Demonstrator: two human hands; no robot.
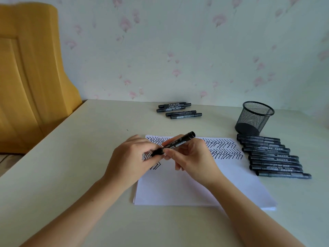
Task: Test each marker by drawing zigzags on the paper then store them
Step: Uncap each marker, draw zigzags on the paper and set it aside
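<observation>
While over paper | both hands pinch marker | left hand seemingly on cap; right hand on barrel

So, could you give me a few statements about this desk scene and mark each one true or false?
1. Both hands hold one black marker above the paper. True: the left hand pinches its lower end and the right hand grips the barrel.
2. The mesh pen cup is full of markers. False: no markers show inside it.
3. A row of markers lies to the right of the paper. True.
4. The paper is blank. False: black zigzags cover its upper part.
5. A small group of markers lies near the wall. True.
</observation>
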